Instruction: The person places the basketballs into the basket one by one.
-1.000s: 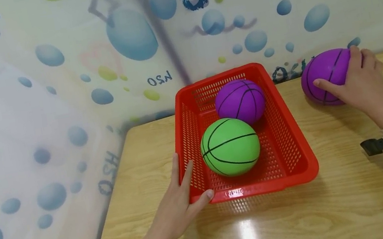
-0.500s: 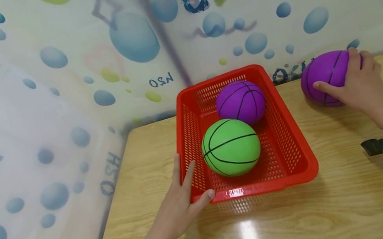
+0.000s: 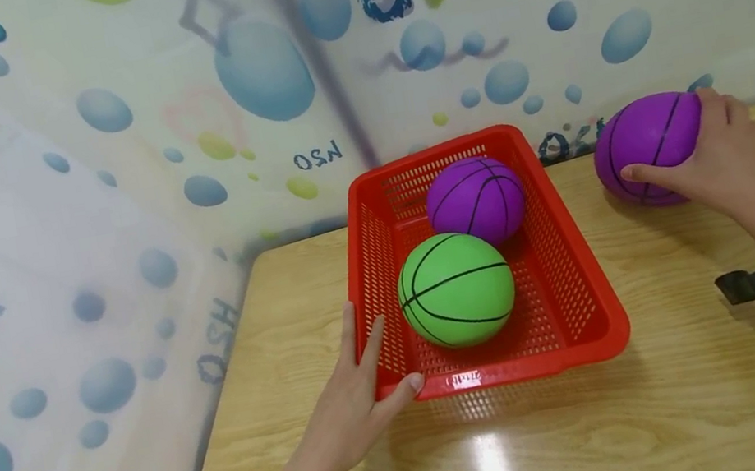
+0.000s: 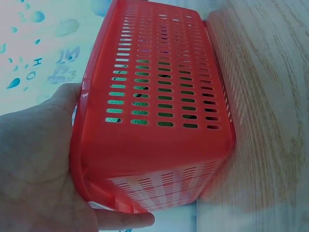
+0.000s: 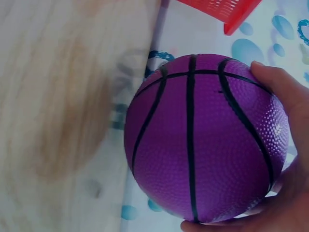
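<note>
A red plastic basket (image 3: pixel 595 353) with slotted walls stands on the table, holding a green ball (image 3: pixel 456 289) and a purple ball (image 3: pixel 475 201), both lined like basketballs. My left hand (image 3: pixel 339 408) rests at the basket's near left corner, fingers spread and fairly straight over the rim, thumb along the front edge. In the left wrist view, most of its fingers are hidden behind the rim. To the right of the basket, my right hand (image 3: pixel 735 159) grips a second purple basketball (image 5: pixel 203 140), thumb on one side and fingers round the other. The ball's shadow shows apart from it in the right wrist view.
The wooden table (image 3: pixel 554 439) runs back to a wall (image 3: pixel 386 109) printed with blue and green drops and letters. Another wall (image 3: pixel 65 338) borders the table on the left. The basket's right wall (image 3: pixel 568 253) stands between the two purple balls.
My right hand and the purple basketball in it have shifted slightly right and up. The left hand, the basket and the two balls inside have hardly moved.
</note>
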Motion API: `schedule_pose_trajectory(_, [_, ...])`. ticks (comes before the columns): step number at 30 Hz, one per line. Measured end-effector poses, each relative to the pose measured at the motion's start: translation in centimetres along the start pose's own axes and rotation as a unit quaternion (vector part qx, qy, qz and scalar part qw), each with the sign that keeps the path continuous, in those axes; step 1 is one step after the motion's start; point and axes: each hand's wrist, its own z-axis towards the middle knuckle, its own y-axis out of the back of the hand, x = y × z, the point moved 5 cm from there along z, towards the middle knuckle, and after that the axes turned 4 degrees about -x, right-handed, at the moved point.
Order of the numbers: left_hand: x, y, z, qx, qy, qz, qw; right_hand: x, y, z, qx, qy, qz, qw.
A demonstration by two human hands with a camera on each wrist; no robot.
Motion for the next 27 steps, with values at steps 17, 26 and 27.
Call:
schedule_pose_trajectory(17, [0.0,-0.1,0.0,-0.005,0.001,0.005,1.0000,5.8,2.4,-1.2,-0.038,0.081,0.107,0.990])
schedule_pose_trajectory(26, [0.1,-0.1,0.1,-0.007,0.000,0.007,0.9999,8.8,2.3,-2.7,-0.053,0.173,0.107,0.978])
schedule_pose_trajectory(27, [0.1,-0.1,0.0,-0.006,0.000,0.007,1.0000,9.0,2.4,-2.8,-0.063,0.190,0.104,0.974])
